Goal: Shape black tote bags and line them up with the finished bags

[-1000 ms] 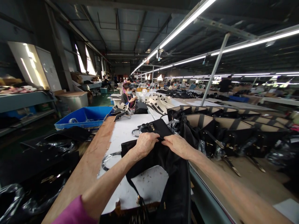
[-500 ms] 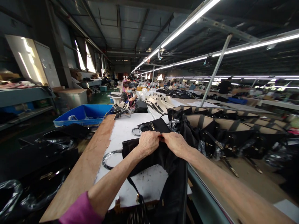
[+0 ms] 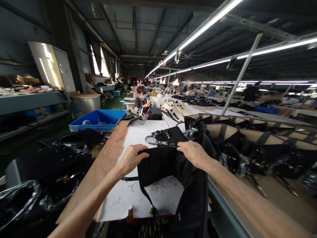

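A black fabric bag (image 3: 170, 165) lies in front of me on white paper (image 3: 138, 195) that covers a wooden table. My left hand (image 3: 132, 158) grips the bag's top edge at its left corner, fingers curled over the fabric. My right hand (image 3: 193, 152) holds the same edge at the right corner. The two hands are apart and the edge is stretched between them. The bag's lower part hangs over the table's near edge, with a strap and small gold fittings. Just behind it lies another black bag (image 3: 170, 136) with a gold clasp and plastic-wrapped handles.
A row of open black and tan bags (image 3: 247, 142) fills the right side. A blue bin (image 3: 99, 119) stands at the table's far left. Black bags in plastic (image 3: 49, 172) pile up at left. A seated person (image 3: 142, 100) works farther down the line.
My hands were together at the middle of the bag's top edge. They have slid apart to its corners, the left hand moving left and nearer. The view has shifted slightly.
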Tool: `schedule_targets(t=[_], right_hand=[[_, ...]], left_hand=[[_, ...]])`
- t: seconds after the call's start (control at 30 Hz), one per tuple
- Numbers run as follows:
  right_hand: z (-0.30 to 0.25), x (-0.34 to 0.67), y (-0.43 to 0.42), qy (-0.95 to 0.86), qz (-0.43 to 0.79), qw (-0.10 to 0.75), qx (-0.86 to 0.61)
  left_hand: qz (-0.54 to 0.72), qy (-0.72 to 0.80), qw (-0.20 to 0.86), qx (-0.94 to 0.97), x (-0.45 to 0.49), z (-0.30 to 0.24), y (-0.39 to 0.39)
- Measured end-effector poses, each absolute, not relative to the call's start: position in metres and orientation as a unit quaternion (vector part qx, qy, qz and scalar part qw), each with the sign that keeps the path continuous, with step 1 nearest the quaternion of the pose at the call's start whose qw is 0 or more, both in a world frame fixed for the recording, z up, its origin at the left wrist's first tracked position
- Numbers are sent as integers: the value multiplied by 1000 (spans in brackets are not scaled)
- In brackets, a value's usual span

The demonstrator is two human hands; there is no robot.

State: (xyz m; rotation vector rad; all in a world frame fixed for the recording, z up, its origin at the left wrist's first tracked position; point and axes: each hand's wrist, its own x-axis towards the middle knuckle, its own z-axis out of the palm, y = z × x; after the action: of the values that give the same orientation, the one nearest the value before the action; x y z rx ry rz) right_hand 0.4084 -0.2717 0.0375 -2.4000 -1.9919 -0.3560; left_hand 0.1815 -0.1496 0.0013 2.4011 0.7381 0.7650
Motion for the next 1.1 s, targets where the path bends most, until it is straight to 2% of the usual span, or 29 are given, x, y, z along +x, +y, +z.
schedule_targets(t=[0.37, 0.57, 1.1], right_hand=[[38, 398, -262, -641, -173, -28, -747], [37, 392, -250, -632, -139, -42, -761], [40, 387, -243, -664, -85, 7, -743]], left_hand=[[280, 254, 353, 856, 190, 1, -153], [280, 266, 341, 857, 190, 3, -160], [318, 297, 327, 839, 196, -3, -162]])
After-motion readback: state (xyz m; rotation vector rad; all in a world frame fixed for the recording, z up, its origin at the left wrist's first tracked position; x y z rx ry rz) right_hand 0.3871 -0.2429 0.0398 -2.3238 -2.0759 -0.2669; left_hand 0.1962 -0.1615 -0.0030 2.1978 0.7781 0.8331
